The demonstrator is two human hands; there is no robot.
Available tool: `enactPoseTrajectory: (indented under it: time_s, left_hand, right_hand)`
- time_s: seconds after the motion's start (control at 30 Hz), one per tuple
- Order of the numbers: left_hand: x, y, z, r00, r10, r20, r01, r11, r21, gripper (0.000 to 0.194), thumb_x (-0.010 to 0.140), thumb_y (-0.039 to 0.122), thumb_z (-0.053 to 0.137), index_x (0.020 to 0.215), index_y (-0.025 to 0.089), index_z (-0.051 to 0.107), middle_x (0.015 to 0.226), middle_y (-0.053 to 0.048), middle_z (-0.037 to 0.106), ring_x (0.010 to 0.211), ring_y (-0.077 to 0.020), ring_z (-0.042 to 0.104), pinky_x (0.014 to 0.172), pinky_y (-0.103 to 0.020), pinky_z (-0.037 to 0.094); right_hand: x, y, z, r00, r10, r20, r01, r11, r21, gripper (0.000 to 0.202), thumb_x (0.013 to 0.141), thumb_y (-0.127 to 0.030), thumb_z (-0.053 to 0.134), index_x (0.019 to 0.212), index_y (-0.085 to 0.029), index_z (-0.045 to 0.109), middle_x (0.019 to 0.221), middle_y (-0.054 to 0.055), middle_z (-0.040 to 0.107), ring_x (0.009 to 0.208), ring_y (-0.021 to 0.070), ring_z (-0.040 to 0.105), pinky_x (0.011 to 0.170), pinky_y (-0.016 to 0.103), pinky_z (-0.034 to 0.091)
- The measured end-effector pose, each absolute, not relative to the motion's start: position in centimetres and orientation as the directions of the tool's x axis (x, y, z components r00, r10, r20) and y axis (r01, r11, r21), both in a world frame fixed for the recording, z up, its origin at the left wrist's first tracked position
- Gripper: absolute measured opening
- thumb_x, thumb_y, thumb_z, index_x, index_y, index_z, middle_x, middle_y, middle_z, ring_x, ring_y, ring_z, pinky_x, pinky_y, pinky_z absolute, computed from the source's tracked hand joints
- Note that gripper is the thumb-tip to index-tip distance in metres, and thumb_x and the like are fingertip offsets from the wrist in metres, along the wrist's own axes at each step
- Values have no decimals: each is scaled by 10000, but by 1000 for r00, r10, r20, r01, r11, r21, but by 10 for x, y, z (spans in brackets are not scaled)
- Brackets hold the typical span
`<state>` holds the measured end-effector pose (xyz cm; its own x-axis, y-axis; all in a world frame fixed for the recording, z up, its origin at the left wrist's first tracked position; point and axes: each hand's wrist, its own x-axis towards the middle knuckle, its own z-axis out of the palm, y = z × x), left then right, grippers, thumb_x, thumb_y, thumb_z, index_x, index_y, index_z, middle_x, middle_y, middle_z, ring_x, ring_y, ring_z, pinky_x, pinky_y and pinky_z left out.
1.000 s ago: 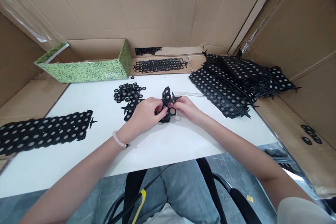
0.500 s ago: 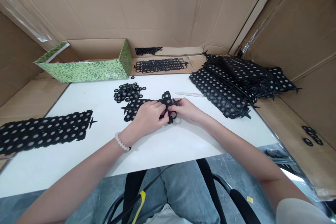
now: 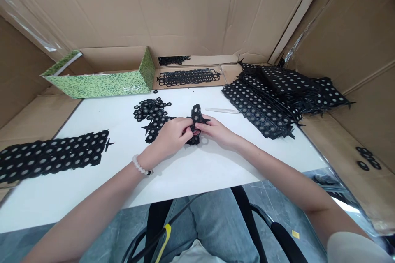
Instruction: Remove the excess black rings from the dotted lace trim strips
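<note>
A black sheet with rows of light round spots [image 3: 159, 125] lies at the middle of the white table, its right end lifted and folded up between my hands. My left hand [image 3: 174, 133] is closed on that end from the left, and its forearm wears a beaded bracelet. From the right, my right hand [image 3: 214, 131] pinches the same end near a black spike. Fingers hide part of the folded piece. Just behind the sheet is a pile of small black rings [image 3: 149, 109].
A green patterned box [image 3: 105, 83] stands back left. Another spotted sheet [image 3: 58, 154] lies left. Stacked sheets [image 3: 262, 102] fill the back right, beside a thin white tool [image 3: 222, 110]. A black lattice [image 3: 188, 77] lies on cardboard behind; loose rings [image 3: 363, 166] lie far right.
The lifted end of the sheet is folded more tightly, and its open ring at the right no longer shows. Both hands have shifted slightly, with my fingers closer together.
</note>
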<state>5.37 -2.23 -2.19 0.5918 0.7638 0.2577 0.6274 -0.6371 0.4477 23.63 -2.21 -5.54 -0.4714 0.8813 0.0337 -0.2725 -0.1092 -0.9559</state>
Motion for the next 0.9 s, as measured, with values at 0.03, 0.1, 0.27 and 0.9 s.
enactPoseTrajectory:
  time_s: [0.03, 0.1, 0.27, 0.9]
  left_hand:
    - [53, -21, -22, 598, 764, 242, 617, -631, 470, 203, 844, 197, 376, 643, 227, 378, 649, -24, 551, 644, -185, 510, 626, -310, 353]
    - [52, -21, -21, 593, 778, 209, 621, -607, 496, 220, 853, 226, 395, 635, 223, 377, 635, -16, 543, 624, -174, 493, 616, -303, 338]
    - [54, -22, -22, 521, 850, 80, 720, -488, 494, 312, 831, 326, 484, 556, 213, 388, 539, 1, 504, 526, -145, 421, 562, -301, 276]
    - [45, 8, -28, 278, 959, 48, 343, -145, 928, 240, 677, 262, 408, 470, 239, 290, 464, 28, 336, 490, -117, 319, 527, -285, 240]
  right_hand:
    - [236, -22, -56, -472, 881, 24, -284, -127, -950, 271, 768, -375, 748, 903, -189, 605, 843, 3, 635, 804, 150, 589, 790, 305, 503]
    - [236, -22, -56, -464, 886, 11, -287, -139, -948, 267, 767, -379, 745, 887, -191, 598, 829, 0, 626, 796, 151, 583, 783, 302, 496]
    - [238, -26, -55, -462, 886, 50, -132, -13, -991, 192, 851, -371, 646, 884, -187, 601, 811, -2, 608, 776, 146, 548, 743, 284, 460]
    - [240, -20, -55, -309, 950, 50, -84, 25, -996, 148, 808, -330, 588, 811, -190, 637, 747, 10, 655, 728, 167, 605, 729, 315, 490]
